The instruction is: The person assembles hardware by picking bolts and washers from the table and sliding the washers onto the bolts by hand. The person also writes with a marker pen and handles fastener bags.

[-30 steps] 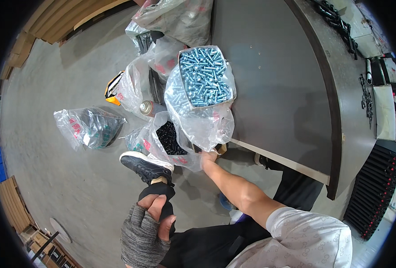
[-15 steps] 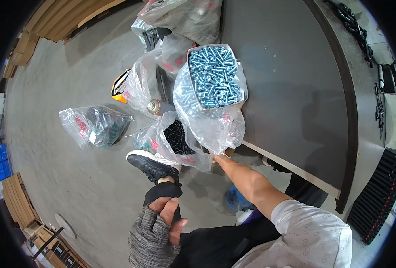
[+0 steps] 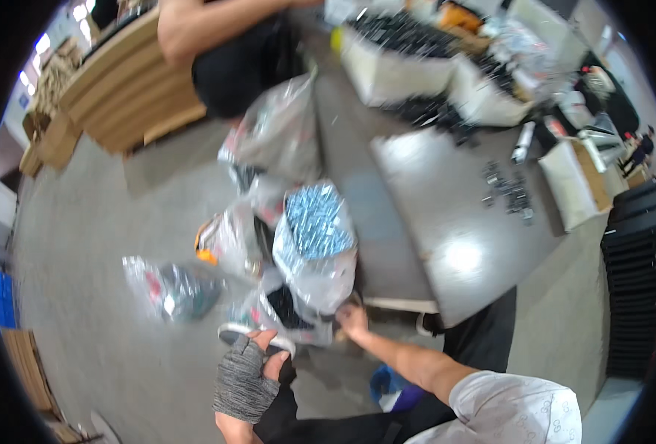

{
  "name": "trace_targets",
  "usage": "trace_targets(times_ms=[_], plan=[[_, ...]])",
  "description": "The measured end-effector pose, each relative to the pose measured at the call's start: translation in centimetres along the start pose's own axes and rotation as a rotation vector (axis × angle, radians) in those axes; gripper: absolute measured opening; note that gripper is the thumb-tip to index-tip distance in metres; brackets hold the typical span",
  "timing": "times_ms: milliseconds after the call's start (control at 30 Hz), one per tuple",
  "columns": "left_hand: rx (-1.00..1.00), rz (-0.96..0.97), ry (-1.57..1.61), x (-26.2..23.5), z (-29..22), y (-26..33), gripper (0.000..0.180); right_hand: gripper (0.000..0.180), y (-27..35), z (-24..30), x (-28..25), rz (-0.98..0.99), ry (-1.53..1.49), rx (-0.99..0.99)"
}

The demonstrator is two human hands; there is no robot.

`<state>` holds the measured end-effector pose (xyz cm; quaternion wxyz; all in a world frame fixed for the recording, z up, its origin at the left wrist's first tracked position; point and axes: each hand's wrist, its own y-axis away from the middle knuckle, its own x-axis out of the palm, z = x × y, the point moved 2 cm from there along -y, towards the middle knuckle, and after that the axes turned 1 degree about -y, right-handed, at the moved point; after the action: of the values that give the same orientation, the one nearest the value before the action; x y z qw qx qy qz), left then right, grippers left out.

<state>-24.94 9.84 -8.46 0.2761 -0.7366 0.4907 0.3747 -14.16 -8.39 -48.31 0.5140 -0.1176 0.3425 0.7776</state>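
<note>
My left hand (image 3: 248, 377), in a grey fingerless glove, hovers over my dark trouser leg beside my shoe (image 3: 258, 339). A gap shows between its thumb and its bent fingers, with nothing visible in it. At the table's near corner is my right hand (image 3: 352, 320), smeared by motion, so its fingers and anything in them cannot be made out. It is next to a clear plastic bag (image 3: 328, 285) around an open box of bluish metal bolts (image 3: 317, 222). Left of that hand, an open plastic bag holds small black pieces (image 3: 289, 307).
A dark-topped table (image 3: 387, 255) carries white boxes (image 3: 387, 74) of black parts and a loose pile of small parts (image 3: 507, 194). Another person's arm (image 3: 202, 29) reaches over the far end. Filled plastic bags (image 3: 176, 292) lie on the floor. A blue bin (image 3: 384, 385) stands beneath my right arm.
The view has tilted up, bringing the table's far end and another person into sight. My right hand, hidden at the bolt bag before, now shows as a blur at the table corner.
</note>
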Motion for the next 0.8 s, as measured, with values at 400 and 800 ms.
trace_targets(times_ms=[400, 800], plan=[[0.444, -0.372, 0.387, 2.2, -12.1, -10.4, 0.026, 0.024, 10.9, 13.2, -18.7, 0.937, 0.123, -0.876], [0.420, -0.342, -0.097, 3.0, -18.7, -27.6, 0.036, 0.027, 10.0, 12.2, -28.1, 0.720, 0.049, -0.841]])
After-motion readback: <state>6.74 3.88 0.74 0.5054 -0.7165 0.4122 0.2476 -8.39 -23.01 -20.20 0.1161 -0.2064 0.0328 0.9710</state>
